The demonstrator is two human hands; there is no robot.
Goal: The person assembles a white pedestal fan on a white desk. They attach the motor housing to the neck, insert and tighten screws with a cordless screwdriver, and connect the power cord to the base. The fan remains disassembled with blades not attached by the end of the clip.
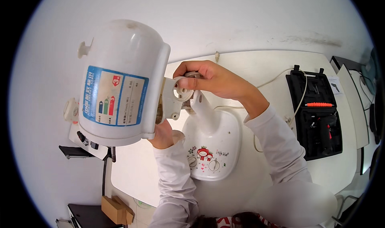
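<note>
A white electric fan stands on the table, its base (228,147) printed with red cartoon figures and fitted with two knobs. The fan's motor housing (120,59), with a blue-bordered label, is tipped over to the left of the neck (205,111). My right hand (210,79) is closed round the neck joint, its thumb against a round toothed plastic disc (182,93). Reaching up behind the lower edge of the housing, my left hand (162,135) supports it; the housing hides its fingers.
On the right of the white table (256,164) lies an open black tool case (298,91) with an orange-red flexible shaft (319,105) and a black power drill (327,133). A pale cord (276,76) loops between fan and case. Cardboard boxes (116,209) sit at lower left.
</note>
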